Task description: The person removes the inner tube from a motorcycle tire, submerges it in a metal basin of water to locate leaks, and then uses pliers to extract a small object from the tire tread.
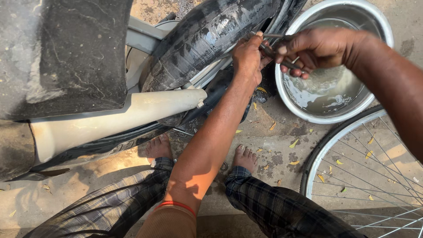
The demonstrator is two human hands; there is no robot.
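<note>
Head view, right hand (308, 46) grip hides thin tool (275, 55)

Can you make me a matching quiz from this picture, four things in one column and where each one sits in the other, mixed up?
Things:
1. basin
2. spoked wheel
3. inner tube
4. left hand

Places:
A. bottom right, lying on the ground
B. top right, with water in it
C. gripping the edge of the tube
D. top centre, black and wet-looking

Pairs: 1-B, 2-A, 3-D, 4-C
</note>
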